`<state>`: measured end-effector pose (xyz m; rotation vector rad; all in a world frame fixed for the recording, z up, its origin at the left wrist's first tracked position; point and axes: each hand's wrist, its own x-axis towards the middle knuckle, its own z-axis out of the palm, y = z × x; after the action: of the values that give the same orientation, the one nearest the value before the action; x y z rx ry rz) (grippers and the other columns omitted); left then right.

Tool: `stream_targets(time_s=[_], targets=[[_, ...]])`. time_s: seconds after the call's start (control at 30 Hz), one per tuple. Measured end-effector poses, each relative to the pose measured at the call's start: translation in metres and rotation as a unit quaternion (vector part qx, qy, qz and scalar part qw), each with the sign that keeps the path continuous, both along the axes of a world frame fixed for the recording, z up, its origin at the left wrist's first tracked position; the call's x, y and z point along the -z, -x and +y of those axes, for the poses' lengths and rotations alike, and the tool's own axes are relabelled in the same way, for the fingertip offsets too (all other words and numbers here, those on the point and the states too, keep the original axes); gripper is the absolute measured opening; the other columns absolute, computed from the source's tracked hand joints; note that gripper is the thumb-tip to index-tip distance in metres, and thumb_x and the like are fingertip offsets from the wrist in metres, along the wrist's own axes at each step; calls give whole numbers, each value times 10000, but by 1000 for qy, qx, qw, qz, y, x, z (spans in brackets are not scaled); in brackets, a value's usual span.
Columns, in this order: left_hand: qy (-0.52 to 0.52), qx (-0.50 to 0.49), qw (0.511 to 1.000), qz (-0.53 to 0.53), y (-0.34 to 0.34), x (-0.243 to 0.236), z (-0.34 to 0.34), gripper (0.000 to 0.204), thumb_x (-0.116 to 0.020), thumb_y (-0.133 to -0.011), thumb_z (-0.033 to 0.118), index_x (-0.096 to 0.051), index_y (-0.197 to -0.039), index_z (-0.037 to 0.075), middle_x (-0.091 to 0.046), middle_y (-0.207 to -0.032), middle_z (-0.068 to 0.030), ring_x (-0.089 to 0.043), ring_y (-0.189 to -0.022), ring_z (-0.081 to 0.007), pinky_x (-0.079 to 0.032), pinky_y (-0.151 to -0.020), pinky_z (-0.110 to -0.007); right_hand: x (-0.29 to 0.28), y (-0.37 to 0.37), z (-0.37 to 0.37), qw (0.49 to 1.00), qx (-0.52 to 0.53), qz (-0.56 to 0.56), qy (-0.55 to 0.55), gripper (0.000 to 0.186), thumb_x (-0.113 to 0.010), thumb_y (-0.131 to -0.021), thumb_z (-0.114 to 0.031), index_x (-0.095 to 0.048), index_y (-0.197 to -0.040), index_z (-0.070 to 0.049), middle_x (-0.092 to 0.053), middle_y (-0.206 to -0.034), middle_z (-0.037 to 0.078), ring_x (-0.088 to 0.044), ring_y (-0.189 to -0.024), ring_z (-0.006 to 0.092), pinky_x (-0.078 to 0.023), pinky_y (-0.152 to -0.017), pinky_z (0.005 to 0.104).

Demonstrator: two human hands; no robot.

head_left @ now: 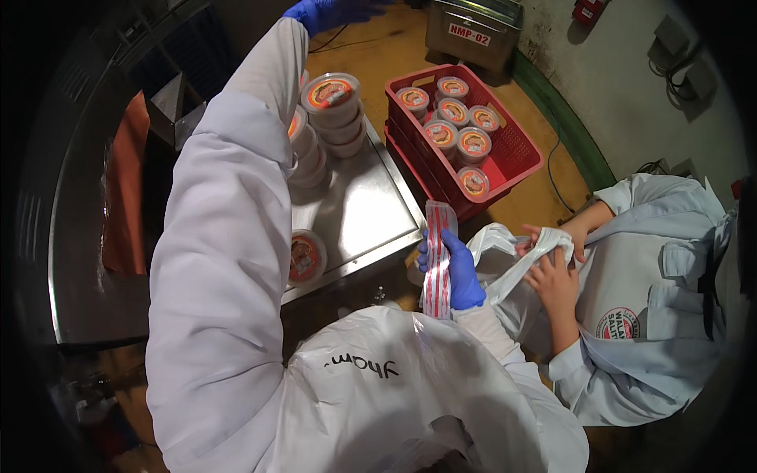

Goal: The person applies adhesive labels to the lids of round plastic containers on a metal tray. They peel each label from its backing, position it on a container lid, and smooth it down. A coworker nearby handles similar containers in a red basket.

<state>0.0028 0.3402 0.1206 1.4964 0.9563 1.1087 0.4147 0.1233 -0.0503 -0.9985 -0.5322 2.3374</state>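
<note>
- Right hand (pixel 456 272), blue-gloved, closed around a bundle of red-and-white strips (pixel 438 264) just off the desk's (pixel 363 213) near corner; a looser pinch could let thin pieces slide out and fall.
- Beside it, a co-worker's bare hands (pixel 554 277) grip a bunched white sheet (pixel 505 264) — with so little room between, the sheet could snag the strips.
- A single lidded tub (pixel 306 258) sits on the desk near its front edge, partly behind the left sleeve (pixel 221 213); a dropped elbow could push it off.
- Farther, stacked tubs (pixel 331 98) stand close to that sleeve — a sideways sweep could topple them.
- Beyond, a red crate (pixel 512 154) holds more tubs.
- Left hand (pixel 335 12), cut off by the upper edge: cannot tell whether it grips anything.
</note>
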Motion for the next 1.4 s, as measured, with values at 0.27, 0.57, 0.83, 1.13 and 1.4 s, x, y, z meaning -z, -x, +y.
stream_targets(time_s=[0.27, 0.57, 0.83, 1.13, 1.4], targets=[[-168, -218, 961, 18, -106, -10, -199, 244, -605, -842, 118, -611, -1057, 3, -637, -1009, -62, -603, -890, -128, -469, -804, -239, -22, 53, 10, 992, -4, -18, -128, 265, -619, -811, -79, -515, -1037, 11, -618, -887, 131, -632, -766, 205, -538, -672, 315], [151, -348, 917, -118, -197, 168, -314, 203, -699, -745, 73, -611, -908, -11, -612, -784, -53, -568, -710, -96, -453, -669, -227, 5, 86, -25, 963, -83, -40, -254, 239, -642, -737, 6, -564, -962, 20, -622, -780, 86, -621, -676, 168, -504, -626, 280], [148, -331, 926, -108, -197, 177, -330, 183, -590, -843, 133, -638, -927, -23, -628, -777, -43, -553, -671, -75, -441, -618, -217, 7, 82, -44, 973, -104, -15, -203, 237, -680, -708, 5, -562, -914, -4, -586, -732, 32, -561, -627, 120, -459, -602, 249], [244, -180, 917, -259, -170, 173, -361, 216, -616, -839, 199, -605, -901, -8, -629, -806, -68, -623, -754, -158, -509, -749, -295, 22, 61, -32, 910, -55, -159, -378, 184, -698, -689, -35, -585, -835, -31, -575, -714, 6, -537, -621, 93, -432, -585, 242], [224, -203, 862, -407, -134, 168, -451, 366, -602, -848, 272, -546, -1058, -22, -549, -784, -28, -581, -784, -151, -461, -873, -330, 12, 77, -58, 891, -78, -117, -432, 262, -683, -687, -12, -570, -923, 6, -577, -736, 16, -555, -642, 99, -459, -594, 250]])
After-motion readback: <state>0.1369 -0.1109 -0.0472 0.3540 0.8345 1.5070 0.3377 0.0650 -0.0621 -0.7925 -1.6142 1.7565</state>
